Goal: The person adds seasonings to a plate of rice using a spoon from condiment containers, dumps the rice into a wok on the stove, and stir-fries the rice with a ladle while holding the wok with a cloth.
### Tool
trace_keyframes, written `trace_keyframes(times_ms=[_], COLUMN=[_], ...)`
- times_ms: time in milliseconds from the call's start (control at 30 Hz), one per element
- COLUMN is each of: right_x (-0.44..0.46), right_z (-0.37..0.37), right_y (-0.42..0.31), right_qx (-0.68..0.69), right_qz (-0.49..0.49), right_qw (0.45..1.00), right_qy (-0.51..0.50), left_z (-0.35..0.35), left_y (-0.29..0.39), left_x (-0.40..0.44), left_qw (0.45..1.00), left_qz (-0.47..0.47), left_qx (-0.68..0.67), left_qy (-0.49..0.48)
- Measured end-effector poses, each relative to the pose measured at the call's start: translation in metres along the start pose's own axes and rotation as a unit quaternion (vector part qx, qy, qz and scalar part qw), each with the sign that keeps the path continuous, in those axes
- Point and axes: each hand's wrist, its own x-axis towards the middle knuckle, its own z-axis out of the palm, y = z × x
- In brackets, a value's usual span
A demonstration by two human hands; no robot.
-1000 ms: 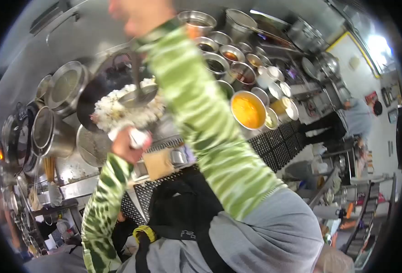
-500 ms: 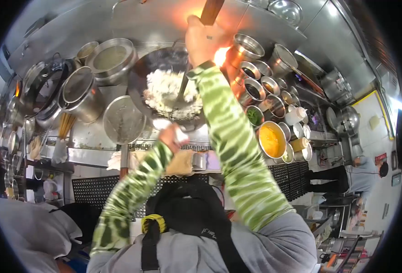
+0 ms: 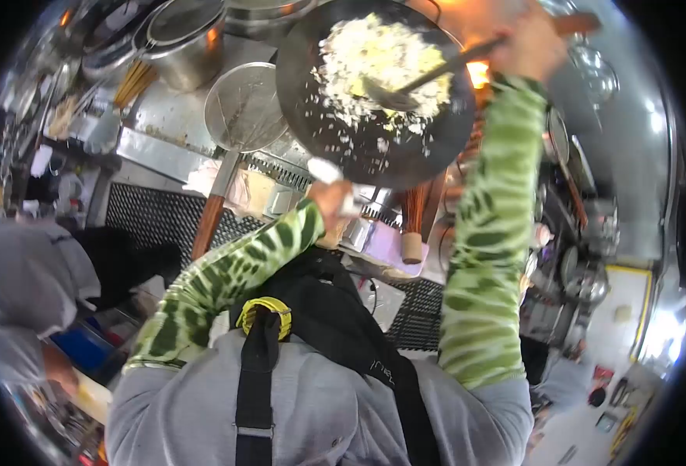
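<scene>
And over goes the ladle! It stood steep 0.5 seconds ago; now it slants low across the wok, its bowl in the rice. The right hand is closed around the handle, with a flame flaring near the wrist. That rice, more gathered before, now spreads wider inside the wok, loose grains strewn down the near wall: the stirring looks well under way. The left hand curls around 1 white cloth by the near rim; whether it grips metal too, I can't tell.
</scene>
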Motion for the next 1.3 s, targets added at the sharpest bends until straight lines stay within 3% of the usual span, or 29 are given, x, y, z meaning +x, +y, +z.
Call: trace_keyframes(times_ms=[67,100,167,200,233,300,333,367,433,533,567,633,667,700,767,833,900,967,1000,1033,1100,1133,1167,1200,1233,1300], right_x=[0.038,0.048,0.052,0.054,0.055,0.057,0.043,0.033,0.021,0.003,0.012,0.018,0.043,0.045,0.010,-0.002,0.026,0.045,0.046,0.027,-0.002,-0.004,-0.003,-0.006,-0.014,-0.045], right_z=[-0.032,-0.040,-0.024,-0.034,-0.043,-0.059,-0.056,-0.059,-0.041,0.025,0.035,0.030,0.008,-0.005,0.014,0.033,0.016,-0.018,-0.039,-0.039,-0.016,-0.004,0.000,-0.002,-0.007,-0.025], right_y=[0.009,0.015,0.008,-0.003,-0.013,-0.070,-0.106,-0.111,-0.047,0.066,0.059,-0.005,0.001,-0.011,0.024,0.067,0.032,-0.014,-0.005,-0.015,0.035,0.054,0.039,0.005,-0.036,-0.067], right_qx=[0.185,0.203,0.140,0.024,-0.092,-0.226,-0.172,-0.080,0.035,0.065,0.082,0.089,0.140,0.151,0.087,0.088,0.120,0.110,0.088,0.006,0.034,0.052,0.179,0.187,0.110,0.091], right_qz=[0.162,0.188,0.192,0.064,-0.070,-0.128,0.103,0.131,0.055,0.075,0.071,0.040,-0.045,-0.054,0.004,0.075,0.127,0.104,-0.054,-0.026,0.097,0.062,0.129,0.158,0.122,-0.030], right_qw=[0.957,0.937,0.946,0.963,0.958,0.929,0.951,0.965,0.977,0.975,0.974,0.986,0.968,0.963,0.980,0.970,0.958,0.982,0.985,0.996,0.994,0.996,0.968,0.961,0.980,0.984], right_qy=[-0.150,-0.214,-0.219,-0.259,-0.262,-0.262,-0.236,-0.211,-0.204,-0.199,-0.199,-0.132,-0.205,-0.215,-0.179,-0.214,-0.227,-0.114,-0.138,-0.090,-0.036,-0.046,-0.117,-0.127,-0.115,-0.151], left_z=[-0.011,-0.006,0.015,0.029,0.041,0.044,0.041,0.037,0.037,0.037,0.035,0.028,0.028,0.030,0.031,0.032,0.034,0.027,0.029,0.026,0.015,0.018,0.015,0.013,0.015,0.017], left_y=[-0.016,-0.010,0.008,0.032,0.058,0.072,0.068,0.061,0.059,0.060,0.060,0.069,0.069,0.070,0.064,0.060,0.070,0.068,0.071,0.067,0.057,0.061,0.059,0.056,0.062,0.063], left_x=[-0.007,-0.006,0.007,0.008,0.014,0.048,0.062,0.074,0.086,0.087,0.090,0.084,0.087,0.086,0.092,0.094,0.085,0.090,0.088,0.095,0.112,0.105,0.114,0.111,0.111,0.111], left_qw=[0.999,0.998,0.988,0.994,0.996,0.999,0.998,0.997,0.999,0.999,0.997,0.993,0.993,0.994,0.997,0.998,0.996,0.991,0.989,0.989,0.993,0.992,0.994,0.991,0.989,0.990], left_qz=[0.018,0.044,0.104,0.072,0.046,0.045,0.062,0.074,0.037,-0.008,-0.005,-0.052,-0.055,-0.060,-0.055,-0.027,-0.027,-0.046,-0.051,-0.051,-0.038,-0.038,-0.047,-0.046,-0.037,-0.041], left_qx=[0.031,0.035,0.037,-0.011,-0.060,-0.025,-0.010,0.010,0.007,0.032,0.066,0.078,0.072,0.057,0.032,0.059,0.076,0.091,0.107,0.100,0.062,0.087,0.071,0.077,0.079,0.091], left_qy=[-0.017,0.005,0.107,0.081,0.051,0.008,0.012,0.014,-0.003,-0.005,0.046,-0.070,-0.078,-0.075,-0.051,-0.024,-0.045,-0.086,-0.086,-0.094,-0.095,-0.085,-0.068,-0.096,-0.124,-0.096])
